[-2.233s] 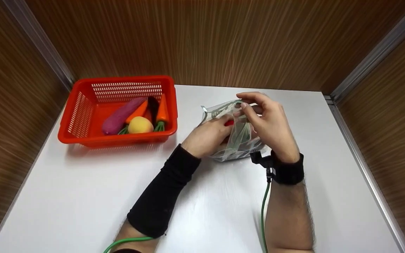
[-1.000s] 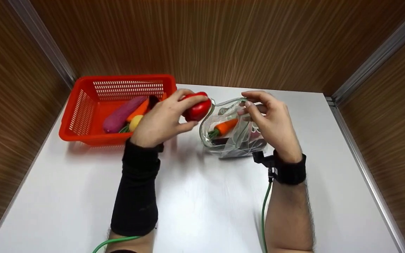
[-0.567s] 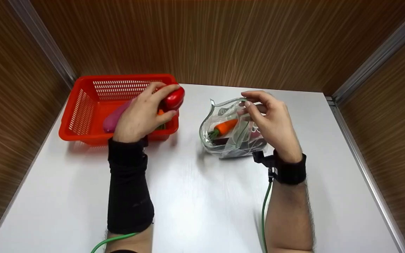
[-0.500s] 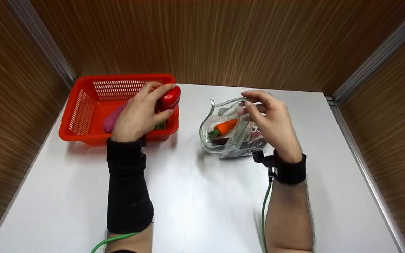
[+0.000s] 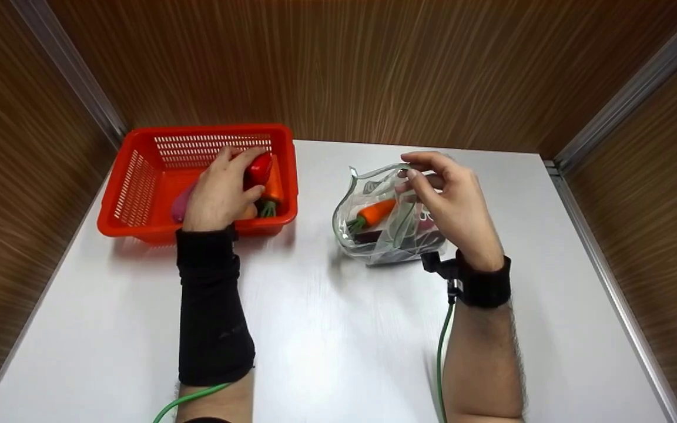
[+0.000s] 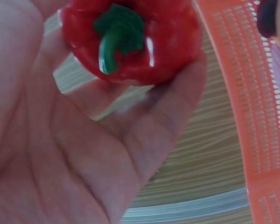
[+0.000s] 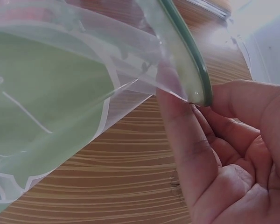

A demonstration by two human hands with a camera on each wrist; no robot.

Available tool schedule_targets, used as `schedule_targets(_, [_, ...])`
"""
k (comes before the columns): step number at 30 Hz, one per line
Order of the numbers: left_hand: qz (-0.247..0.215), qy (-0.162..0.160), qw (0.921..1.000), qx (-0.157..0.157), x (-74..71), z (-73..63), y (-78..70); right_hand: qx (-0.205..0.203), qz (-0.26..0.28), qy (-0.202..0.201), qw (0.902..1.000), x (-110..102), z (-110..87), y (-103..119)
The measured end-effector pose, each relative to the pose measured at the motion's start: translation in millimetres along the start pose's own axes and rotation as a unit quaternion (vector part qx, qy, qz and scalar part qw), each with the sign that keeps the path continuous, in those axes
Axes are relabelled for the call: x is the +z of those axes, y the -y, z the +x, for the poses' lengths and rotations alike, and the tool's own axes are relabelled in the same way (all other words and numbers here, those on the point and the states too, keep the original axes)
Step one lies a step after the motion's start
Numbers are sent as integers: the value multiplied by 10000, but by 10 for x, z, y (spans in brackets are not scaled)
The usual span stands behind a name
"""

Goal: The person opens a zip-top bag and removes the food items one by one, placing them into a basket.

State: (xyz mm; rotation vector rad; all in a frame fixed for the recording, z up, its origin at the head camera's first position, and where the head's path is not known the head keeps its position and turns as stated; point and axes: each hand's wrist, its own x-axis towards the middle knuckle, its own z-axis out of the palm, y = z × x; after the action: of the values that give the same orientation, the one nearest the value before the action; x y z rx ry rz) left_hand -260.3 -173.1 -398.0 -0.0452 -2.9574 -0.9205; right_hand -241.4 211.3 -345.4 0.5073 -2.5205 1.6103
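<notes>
My left hand (image 5: 218, 191) grips a red bell pepper (image 5: 259, 169) over the right part of a red plastic basket (image 5: 118, 228). In the left wrist view the pepper (image 6: 172, 42) shows its green stem, with fingers curled round its side. A purple eggplant (image 5: 180, 207), a carrot (image 5: 273, 183) and a peach (image 5: 249, 212) lie in the basket, partly hidden by that hand. On the right, my right hand (image 5: 456, 200) pinches the green-edged rim of a clear bag (image 5: 394, 252) between thumb and fingers, as the right wrist view confirms. Inside the bag lies another carrot (image 5: 378, 211) above dark items.
The white table (image 5: 315, 329) runs between basket and bag and toward the front. Wood-grain panels (image 5: 338, 70) enclose the back and both sides. A green cable (image 5: 441, 352) trails from the right wrist camera (image 5: 439, 264), another from the left arm.
My left hand took the bell pepper out of the bag, carried it left and lowered it into the basket area. The right hand stays at the bag's rim, almost still.
</notes>
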Motion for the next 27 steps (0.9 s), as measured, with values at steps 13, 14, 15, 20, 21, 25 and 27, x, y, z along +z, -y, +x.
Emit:
schedule_targets(13, [390, 677, 9957, -492, 58, 58, 141, 7, -93, 31, 10000, 9, 0, 1])
schedule_targets(14, [375, 723, 9952, -539, 60, 66, 145, 9, -90, 31, 10000, 8, 1, 2])
schedule_targets(15, [383, 723, 9951, -561, 62, 70, 145, 14, -88, 33, 10000, 8, 0, 5])
schedule_targets(20, [406, 298, 9980, -373, 87, 72, 125, 41, -66, 71, 9999, 10, 1, 12])
schedule_targets(21, [403, 208, 9985, -315, 79, 56, 94, 42, -64, 73, 9999, 10, 1, 12])
schedule_targets(25, [311, -44, 9995, -17, 24, -13, -69, 45, -69, 72, 9999, 9, 1, 14])
schedule_targets(27, [310, -178, 9993, 142, 18, -38, -145, 45, -81, 70, 9999, 7, 2, 14])
